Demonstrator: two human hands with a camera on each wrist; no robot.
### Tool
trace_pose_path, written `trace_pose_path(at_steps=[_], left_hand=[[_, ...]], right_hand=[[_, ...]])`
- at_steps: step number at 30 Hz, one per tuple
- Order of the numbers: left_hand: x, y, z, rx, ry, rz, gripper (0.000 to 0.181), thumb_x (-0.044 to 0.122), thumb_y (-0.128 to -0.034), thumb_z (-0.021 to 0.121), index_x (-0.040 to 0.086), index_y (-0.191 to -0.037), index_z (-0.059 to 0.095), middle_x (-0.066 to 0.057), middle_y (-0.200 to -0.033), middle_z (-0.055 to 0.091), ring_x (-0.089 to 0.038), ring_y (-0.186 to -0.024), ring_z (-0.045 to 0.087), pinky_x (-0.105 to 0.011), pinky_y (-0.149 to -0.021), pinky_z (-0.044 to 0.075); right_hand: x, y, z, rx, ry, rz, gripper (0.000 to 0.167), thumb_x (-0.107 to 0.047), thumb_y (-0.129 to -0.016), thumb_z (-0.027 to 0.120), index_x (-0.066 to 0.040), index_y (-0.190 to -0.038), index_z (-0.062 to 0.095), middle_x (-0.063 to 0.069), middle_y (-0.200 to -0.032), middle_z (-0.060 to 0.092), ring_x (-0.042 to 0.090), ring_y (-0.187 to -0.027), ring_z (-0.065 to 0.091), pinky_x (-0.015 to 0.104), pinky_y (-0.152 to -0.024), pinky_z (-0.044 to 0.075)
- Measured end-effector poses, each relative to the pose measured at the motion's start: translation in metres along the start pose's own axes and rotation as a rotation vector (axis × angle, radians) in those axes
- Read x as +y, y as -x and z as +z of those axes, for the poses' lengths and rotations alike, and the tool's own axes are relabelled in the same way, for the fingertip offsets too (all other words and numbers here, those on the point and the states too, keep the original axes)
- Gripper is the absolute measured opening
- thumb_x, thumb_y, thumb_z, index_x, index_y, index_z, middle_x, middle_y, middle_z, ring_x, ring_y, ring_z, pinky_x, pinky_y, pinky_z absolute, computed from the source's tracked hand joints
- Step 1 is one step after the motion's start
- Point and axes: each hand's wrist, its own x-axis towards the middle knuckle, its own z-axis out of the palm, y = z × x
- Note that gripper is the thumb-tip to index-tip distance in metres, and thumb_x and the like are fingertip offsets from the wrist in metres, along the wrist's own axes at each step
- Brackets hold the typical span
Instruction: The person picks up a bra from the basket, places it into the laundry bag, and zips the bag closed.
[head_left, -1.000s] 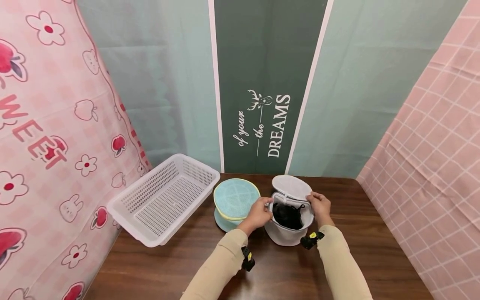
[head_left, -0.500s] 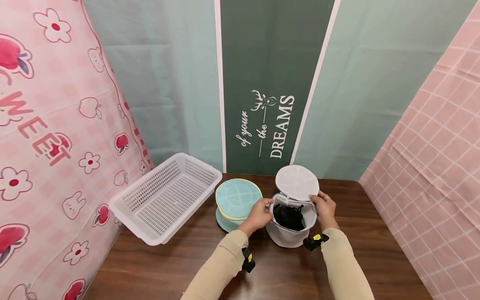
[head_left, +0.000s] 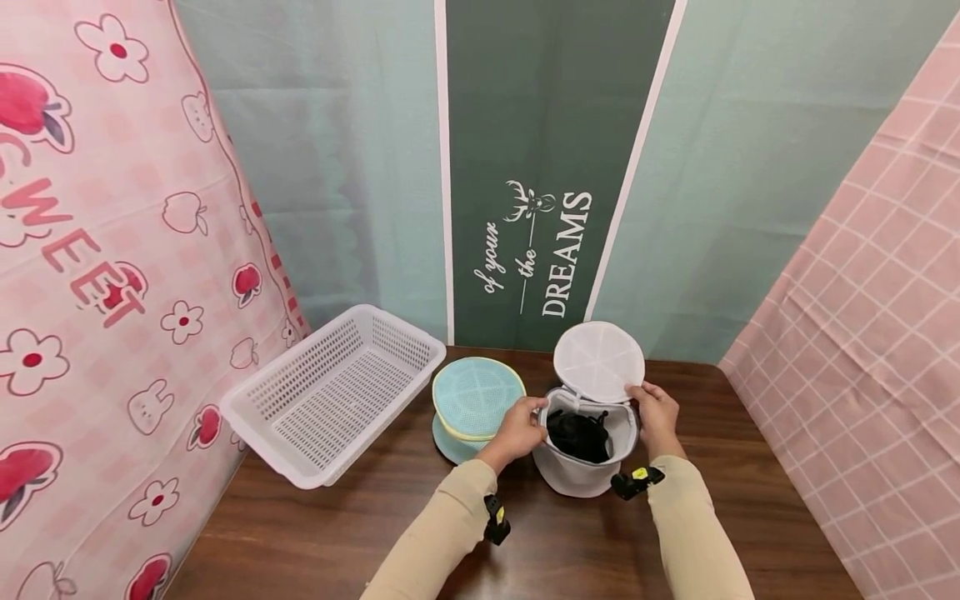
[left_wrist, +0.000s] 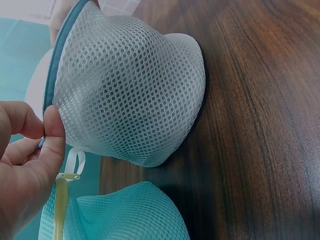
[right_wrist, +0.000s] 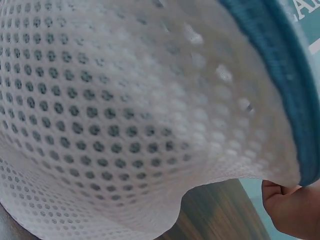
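Note:
A white mesh laundry bag [head_left: 573, 479] stands on the table with its round lid [head_left: 600, 362] folded back. Inside lies a bundled black cloth item [head_left: 579, 435], whose kind I cannot tell. My left hand [head_left: 517, 432] pinches the bag's zippered rim on the left; in the left wrist view, thumb and finger meet on the blue-grey zipper [left_wrist: 52, 75]. On the opposite side my right hand [head_left: 655, 417] grips the rim near the lid. Most of the right wrist view is filled by the bag's mesh wall [right_wrist: 90, 100], with part of the right hand [right_wrist: 295, 210] behind it.
Left of the white bag stands a light-blue mesh bag [head_left: 480, 396] with a yellow-edged lid, closed. Farther left is a white perforated plastic basket [head_left: 337, 408]. Curtains hang behind and at both sides of the brown wooden table [head_left: 300, 550].
The lid has swung farther back and up from the bag's mouth. My right hand has moved slightly right, widening the opening; my left hand keeps its hold on the rim.

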Motion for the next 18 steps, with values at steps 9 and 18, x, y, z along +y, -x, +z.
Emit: trace_pose_path(at_steps=[9,18], left_hand=[[0.001,0.0,-0.002,-0.007,-0.003,-0.011,0.05,-0.014,-0.0795,0.054,-0.007,-0.129,0.049,-0.012,-0.115,0.046,-0.011,-0.061,0.052,-0.025,-0.053,0.047],[0.001,0.002,-0.002,-0.007,0.004,-0.03,0.049,-0.014,-0.0811,0.053,-0.006,-0.13,0.048,-0.012,-0.116,0.045,-0.011,-0.063,0.053,-0.025,-0.054,0.048]], right_hand=[[-0.01,-0.001,-0.003,0.013,0.042,-0.031,0.013,-0.009,-0.078,0.073,-0.015,-0.08,0.061,-0.009,-0.067,0.052,0.009,-0.06,0.046,0.02,-0.053,0.038],[-0.014,0.005,-0.004,-0.047,-0.031,-0.074,0.013,-0.002,-0.079,0.07,-0.01,-0.08,0.061,-0.004,-0.058,0.055,0.007,-0.052,0.053,0.018,-0.047,0.043]])
